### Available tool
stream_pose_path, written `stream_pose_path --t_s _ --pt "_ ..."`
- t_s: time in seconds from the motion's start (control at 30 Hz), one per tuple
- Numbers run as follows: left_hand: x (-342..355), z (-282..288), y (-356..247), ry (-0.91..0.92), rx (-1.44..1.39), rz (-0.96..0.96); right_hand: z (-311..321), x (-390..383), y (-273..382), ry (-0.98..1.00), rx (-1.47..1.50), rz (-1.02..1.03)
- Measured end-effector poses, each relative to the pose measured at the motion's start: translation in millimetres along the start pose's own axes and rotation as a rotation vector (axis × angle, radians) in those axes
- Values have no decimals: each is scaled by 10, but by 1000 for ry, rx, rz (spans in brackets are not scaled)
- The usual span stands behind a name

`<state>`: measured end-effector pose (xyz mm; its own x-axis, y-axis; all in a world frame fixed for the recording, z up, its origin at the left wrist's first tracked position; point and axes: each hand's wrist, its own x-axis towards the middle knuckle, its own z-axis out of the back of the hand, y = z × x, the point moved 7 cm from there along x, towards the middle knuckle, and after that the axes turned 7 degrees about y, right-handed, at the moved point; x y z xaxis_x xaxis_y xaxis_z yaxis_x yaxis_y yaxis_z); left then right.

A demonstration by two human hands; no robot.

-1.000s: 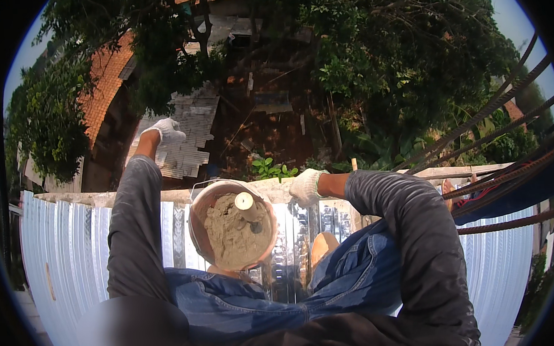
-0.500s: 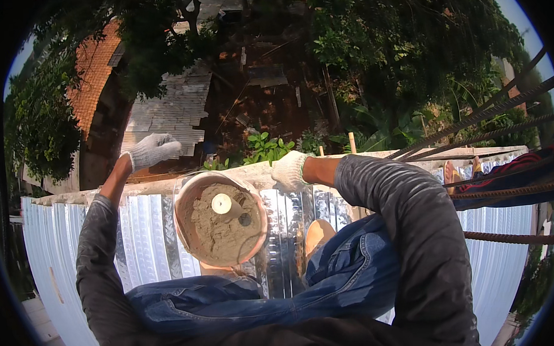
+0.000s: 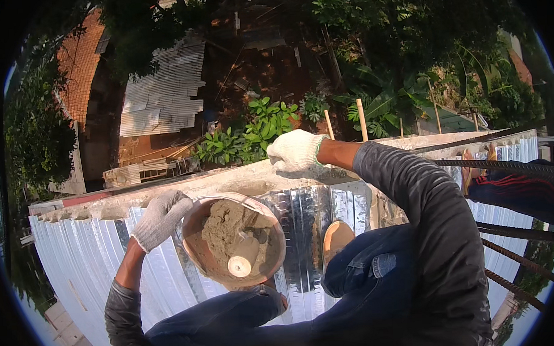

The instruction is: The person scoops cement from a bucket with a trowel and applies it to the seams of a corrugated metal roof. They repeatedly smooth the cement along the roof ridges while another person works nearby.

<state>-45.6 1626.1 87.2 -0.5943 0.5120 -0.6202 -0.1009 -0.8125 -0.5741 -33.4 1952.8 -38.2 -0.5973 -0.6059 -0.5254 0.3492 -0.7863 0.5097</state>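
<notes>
A bucket [image 3: 278, 221] of wet grey mortar [image 3: 225, 228] stands tilted between my legs on the ribbed metal sheet. A tool's pale, round-ended handle [image 3: 240, 265] sticks out of the mortar; the rest of it is buried. My left hand [image 3: 163, 220], in a whitish knit glove, is closed at the bucket's upper left rim. In a similar glove, my right hand [image 3: 294, 150] is closed over the concrete ledge [image 3: 246, 179], beyond the bucket and to its right. Whatever its curled fingers hold, if anything, is hidden.
Ribbed metal decking [image 3: 95, 255] runs under my feet to the concrete edge. Past it lies lower ground with plants [image 3: 268, 121] and a corrugated roof [image 3: 162, 94]. Ribbed steel bars [image 3: 505, 166] project from the right, near another person's foot [image 3: 468, 168]. Bamboo stakes [image 3: 362, 120] rise beyond the ledge.
My left hand has come down from above the ledge to the bucket's rim. The bucket has tipped and its tool handle leans toward me. The view has shifted; my right hand stays closed by the ledge.
</notes>
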Motion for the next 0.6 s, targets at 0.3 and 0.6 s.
stream_pose_path --t_s 0.3,0.6 --pt "-762 -233 -432 310 -604 300 -4 -1170 -67 -172 496 -356" --pt "-1655 -990 -440 -82 -862 379 -1802 -4416 1625 -532 1451 -1128"
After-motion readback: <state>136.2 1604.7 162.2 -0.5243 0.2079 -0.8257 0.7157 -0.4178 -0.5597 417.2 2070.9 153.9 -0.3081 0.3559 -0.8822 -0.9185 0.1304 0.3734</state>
